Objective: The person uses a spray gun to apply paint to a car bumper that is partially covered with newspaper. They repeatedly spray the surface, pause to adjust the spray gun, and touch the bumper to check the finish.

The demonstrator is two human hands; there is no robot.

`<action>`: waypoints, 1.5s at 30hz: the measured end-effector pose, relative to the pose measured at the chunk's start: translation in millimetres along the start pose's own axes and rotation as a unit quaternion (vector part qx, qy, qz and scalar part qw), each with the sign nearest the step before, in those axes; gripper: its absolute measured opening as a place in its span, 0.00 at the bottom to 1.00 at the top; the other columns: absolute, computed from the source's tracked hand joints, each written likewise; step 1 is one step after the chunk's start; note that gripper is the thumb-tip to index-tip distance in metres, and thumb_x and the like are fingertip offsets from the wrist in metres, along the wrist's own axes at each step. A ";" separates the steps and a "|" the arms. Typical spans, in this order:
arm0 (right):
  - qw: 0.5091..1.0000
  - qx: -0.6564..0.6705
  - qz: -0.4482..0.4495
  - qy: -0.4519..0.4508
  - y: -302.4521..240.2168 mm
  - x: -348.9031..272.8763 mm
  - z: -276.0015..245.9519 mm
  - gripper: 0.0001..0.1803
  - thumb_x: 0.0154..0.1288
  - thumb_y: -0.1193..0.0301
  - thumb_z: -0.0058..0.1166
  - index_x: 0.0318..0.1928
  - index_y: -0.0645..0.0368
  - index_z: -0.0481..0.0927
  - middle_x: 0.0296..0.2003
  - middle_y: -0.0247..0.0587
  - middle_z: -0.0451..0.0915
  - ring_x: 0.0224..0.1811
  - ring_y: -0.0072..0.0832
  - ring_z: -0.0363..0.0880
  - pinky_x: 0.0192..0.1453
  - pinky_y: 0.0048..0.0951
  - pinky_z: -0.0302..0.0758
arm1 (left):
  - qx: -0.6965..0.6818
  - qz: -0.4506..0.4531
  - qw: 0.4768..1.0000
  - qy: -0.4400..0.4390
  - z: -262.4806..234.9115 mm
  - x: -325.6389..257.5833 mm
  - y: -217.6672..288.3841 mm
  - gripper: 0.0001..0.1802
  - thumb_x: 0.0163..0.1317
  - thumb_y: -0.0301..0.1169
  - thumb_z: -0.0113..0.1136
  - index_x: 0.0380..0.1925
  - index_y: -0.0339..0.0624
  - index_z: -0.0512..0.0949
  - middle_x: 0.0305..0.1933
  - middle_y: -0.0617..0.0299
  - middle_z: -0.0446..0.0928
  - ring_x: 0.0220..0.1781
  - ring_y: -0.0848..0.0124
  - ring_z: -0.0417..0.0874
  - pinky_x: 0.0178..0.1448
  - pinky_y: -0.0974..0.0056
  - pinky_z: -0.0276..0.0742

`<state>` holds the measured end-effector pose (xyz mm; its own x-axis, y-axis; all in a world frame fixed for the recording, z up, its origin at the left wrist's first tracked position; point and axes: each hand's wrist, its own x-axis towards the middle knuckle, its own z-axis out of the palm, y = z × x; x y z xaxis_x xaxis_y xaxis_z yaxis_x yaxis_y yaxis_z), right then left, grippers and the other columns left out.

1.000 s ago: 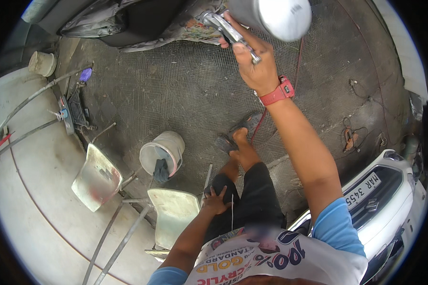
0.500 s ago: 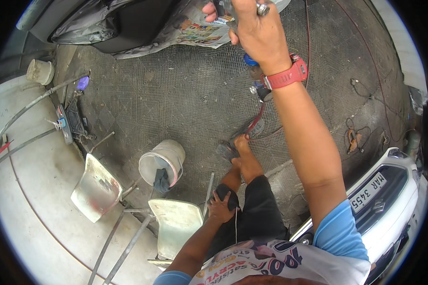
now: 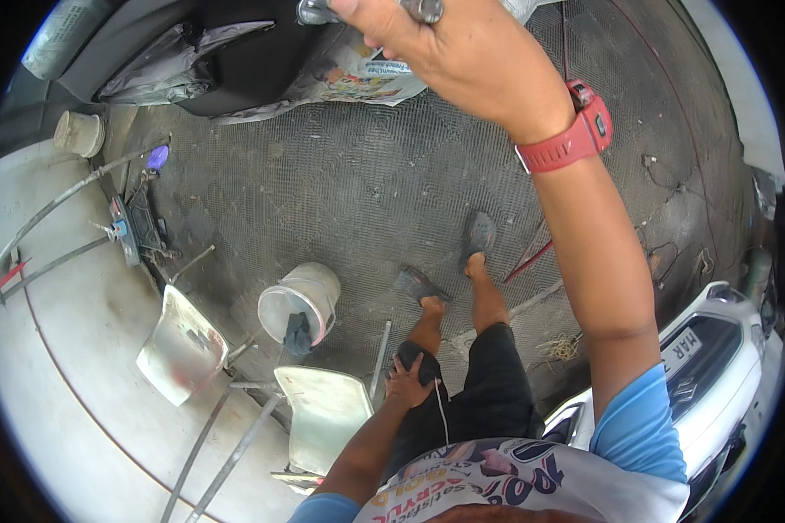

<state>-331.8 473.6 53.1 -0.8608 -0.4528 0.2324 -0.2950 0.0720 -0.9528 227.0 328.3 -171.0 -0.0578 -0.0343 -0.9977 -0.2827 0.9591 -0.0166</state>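
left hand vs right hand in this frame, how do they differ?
The right hand is raised at the top of the view, closed around a metal tool; the left hand hangs low by the thigh, its grip on a small dark object.
The right hand shows large, close to the camera; the left hand shows small, farther off.
The right wrist wears a red watch; the left wrist is bare.
Shared: both are bare and closed on something.
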 end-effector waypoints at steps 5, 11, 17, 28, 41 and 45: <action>0.994 -0.099 -0.055 0.005 1.7 10.2 -13.6 0.31 0.81 0.48 0.55 0.59 0.66 0.87 0.27 0.49 0.84 0.28 0.40 0.81 0.37 0.38 0.79 | 0.002 -0.016 0.999 -0.041 6.1 -1.6 40.8 0.60 0.65 0.81 0.50 0.88 0.74 0.40 0.91 0.33 0.33 0.87 0.32 0.55 0.82 0.35 0.65; 0.986 -0.134 -0.097 0.001 23.0 16.1 -15.5 0.32 0.76 0.45 0.60 0.60 0.62 0.88 0.30 0.60 0.87 0.32 0.56 0.87 0.43 0.47 0.84 | -0.061 -0.027 0.995 -0.074 -5.4 -18.5 78.9 0.55 0.70 0.77 0.46 0.89 0.71 0.41 0.91 0.37 0.33 0.90 0.33 0.47 0.87 0.35 0.53; 0.986 -0.142 -0.071 -0.041 13.5 20.0 -29.4 0.33 0.77 0.44 0.60 0.61 0.63 0.87 0.33 0.62 0.88 0.34 0.56 0.88 0.43 0.47 0.84 | -0.071 -0.043 0.994 -0.071 -0.8 -10.9 98.2 0.59 0.66 0.82 0.44 0.88 0.73 0.40 0.92 0.38 0.32 0.90 0.33 0.45 0.86 0.33 0.56; 0.988 -0.124 -0.085 -0.041 0.7 28.8 -25.2 0.35 0.78 0.45 0.58 0.60 0.68 0.86 0.39 0.65 0.88 0.37 0.57 0.89 0.47 0.46 0.85 | -0.113 -0.061 0.989 -0.077 -4.0 -17.1 122.1 0.58 0.67 0.81 0.43 0.89 0.73 0.38 0.92 0.41 0.33 0.90 0.35 0.44 0.88 0.35 0.53; 0.982 -0.119 -0.138 -0.046 -26.3 80.1 18.4 0.34 0.78 0.45 0.57 0.54 0.70 0.88 0.32 0.66 0.86 0.36 0.61 0.87 0.47 0.49 0.85 | -0.168 -0.054 0.983 -0.049 13.2 -18.3 126.4 0.56 0.70 0.78 0.45 0.89 0.69 0.41 0.91 0.37 0.33 0.90 0.32 0.43 0.88 0.33 0.48; 0.982 -0.141 -0.115 -0.049 -22.7 70.1 14.1 0.34 0.79 0.44 0.55 0.59 0.67 0.86 0.34 0.63 0.87 0.37 0.53 0.88 0.48 0.44 0.84 | -0.157 -0.053 0.985 -0.044 20.8 -13.8 124.7 0.58 0.67 0.82 0.42 0.89 0.69 0.40 0.91 0.38 0.33 0.90 0.32 0.46 0.87 0.33 0.54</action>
<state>-379.5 427.7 88.2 -0.7183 -0.5685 0.4011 -0.5916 0.1956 -0.7822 212.5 454.1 -160.6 0.0667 -0.0926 -0.9935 -0.5654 0.8169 -0.1141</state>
